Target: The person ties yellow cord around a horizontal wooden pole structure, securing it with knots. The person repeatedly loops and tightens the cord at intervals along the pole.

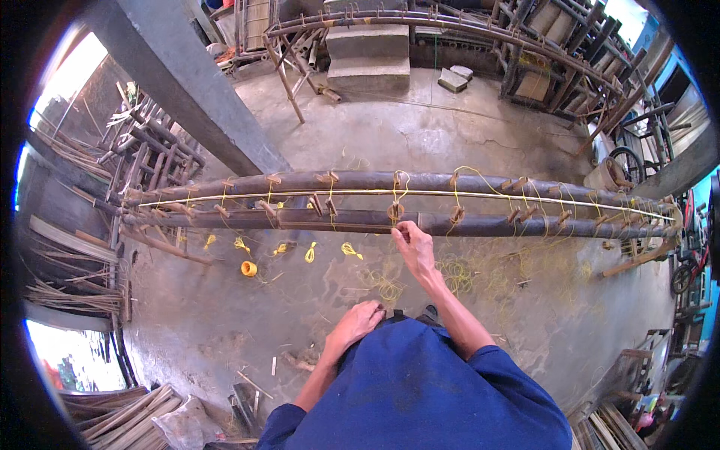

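Near pole (337,220) and far pole (360,181), dark and long, paired crosswise.
The two lie roughly parallel with a narrow gap between, a thin pale rod (337,193) running lengthwise along it. Short brown wooden pegs (395,211) stand along both poles. Thin yellow cord (455,192) spans the gap at several pegs, drawn fairly straight in places and looping slackly near the middle.

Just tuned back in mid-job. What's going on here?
A person's right hand is at the near pole, fingertips close together by a central peg; I can't tell whether they pinch cord. The left hand is down by the waist. Yellow cord spans both poles, and small yellow bundles show beyond the near pole's lower edge.
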The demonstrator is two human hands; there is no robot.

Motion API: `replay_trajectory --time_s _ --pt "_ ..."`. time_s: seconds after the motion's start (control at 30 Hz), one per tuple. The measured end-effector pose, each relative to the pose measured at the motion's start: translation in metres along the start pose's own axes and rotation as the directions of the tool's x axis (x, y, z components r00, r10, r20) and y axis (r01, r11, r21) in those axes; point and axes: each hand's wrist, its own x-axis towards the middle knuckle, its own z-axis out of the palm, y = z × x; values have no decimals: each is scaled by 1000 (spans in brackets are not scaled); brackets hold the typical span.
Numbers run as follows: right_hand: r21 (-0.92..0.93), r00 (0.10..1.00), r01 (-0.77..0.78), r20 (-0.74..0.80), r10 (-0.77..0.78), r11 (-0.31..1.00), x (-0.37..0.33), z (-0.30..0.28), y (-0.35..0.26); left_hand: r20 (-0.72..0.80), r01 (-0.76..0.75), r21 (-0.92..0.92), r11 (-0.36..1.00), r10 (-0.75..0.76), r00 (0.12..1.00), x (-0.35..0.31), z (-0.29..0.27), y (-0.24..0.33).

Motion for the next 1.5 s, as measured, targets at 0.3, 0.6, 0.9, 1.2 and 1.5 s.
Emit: replay_trajectory --time_s 0.3,0.6,0.9,1.2,1.5 --pt "142 1000 -18 18 16 990 5 3 19 -48 60 21 998 -59 997 -15 40 34" --pt "76 995 91 21 -93 993 0 -16 26 47 104 -93 990 -100 994 -39 94 89" --pt "119 999 1 -48 5 993 22 14 25 -64 -42 10 999 43 997 -60 98 64" --pt "224 993 -68 109 44 972 -90 -67 38 -125 -29 -181 983 6 992 -94 82 56" --pt "-122 983 24 183 -1 992 -142 -90 22 -532 -193 -608 770 -214 819 49 66 45"
